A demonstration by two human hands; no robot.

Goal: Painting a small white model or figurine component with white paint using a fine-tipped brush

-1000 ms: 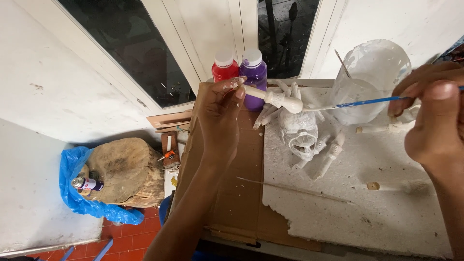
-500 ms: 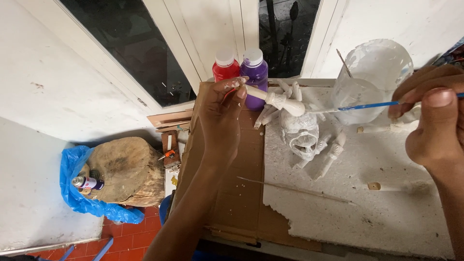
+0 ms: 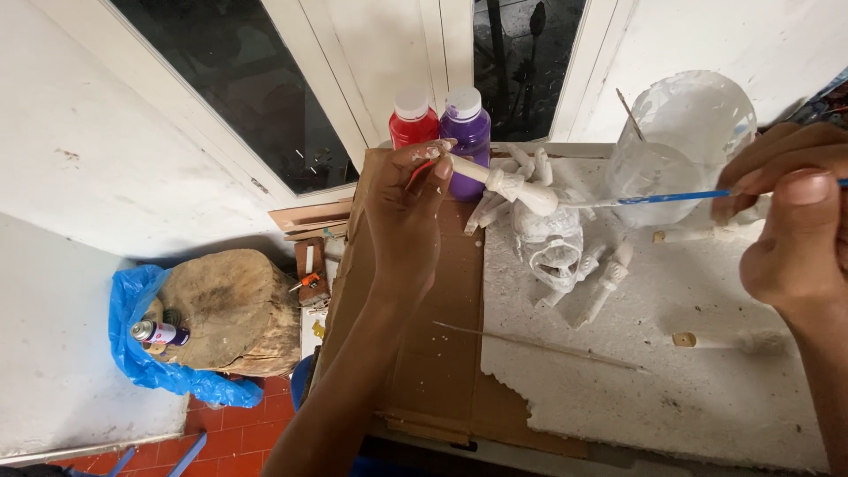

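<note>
The head view looks down on two hands at work. The left hand (image 3: 408,221) pinches one end of a small white figure piece (image 3: 505,183) and holds it up over the desk. The right hand (image 3: 795,225) is closed around a thin blue brush (image 3: 676,196). The brush reaches across, and its tip touches the fat end of the piece.

The piece looks white all over, so I think most of its coat is on. I cannot see its underside. Below it more white parts (image 3: 552,247) lie in a heap on the white foam sheet (image 3: 671,389). They look painted too, but I cannot tell if they are dry.

Just behind the left hand stand a red paint bottle (image 3: 412,119) and a purple paint bottle (image 3: 465,132), both with caps on. No red or purple shows on the parts, so colour may still be left to do. A clear plastic cup (image 3: 658,168) smeared with white stands near the brush.

The foam sheet lies on brown cardboard (image 3: 424,353), which runs to the near edge of the desk. The front of the sheet is bare, so the hands have room there. The back is tight, with bottles and cup close to the window frame (image 3: 371,53). Down on the floor sits a wood stump (image 3: 230,309) in a blue bag (image 3: 132,353).
</note>
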